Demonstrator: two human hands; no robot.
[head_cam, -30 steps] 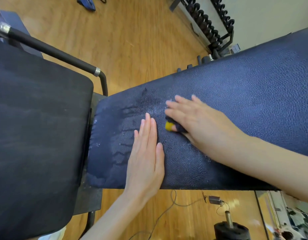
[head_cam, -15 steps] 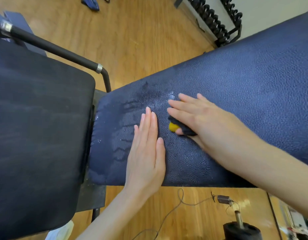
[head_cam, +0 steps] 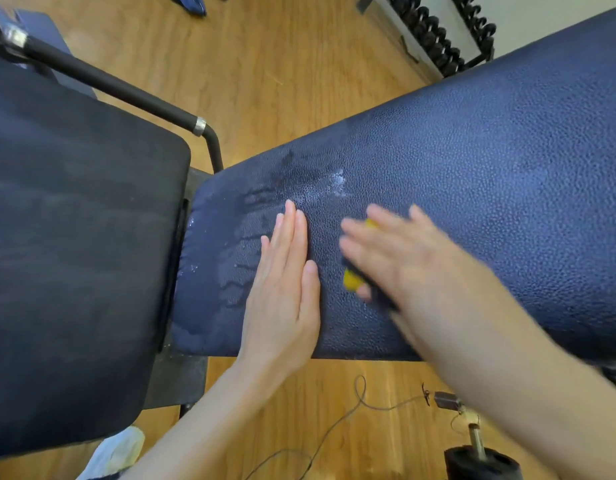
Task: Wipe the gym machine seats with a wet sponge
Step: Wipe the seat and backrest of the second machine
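The sponge (head_cam: 351,280) — yellow with a dark upper face — lay on the wet-streaked navy seat pad (head_cam: 473,188), mostly hidden under the blurred right hand (head_cam: 400,258), whose fingers curled over it. The left hand (head_cam: 286,289) pressed flat just beside it, fingers together.

Both forearms are bare to the frame's edge, with no sleeve showing. The left hand (head_cam: 282,292) and the right hand (head_cam: 400,258) wear nothing; the right one is motion-blurred.
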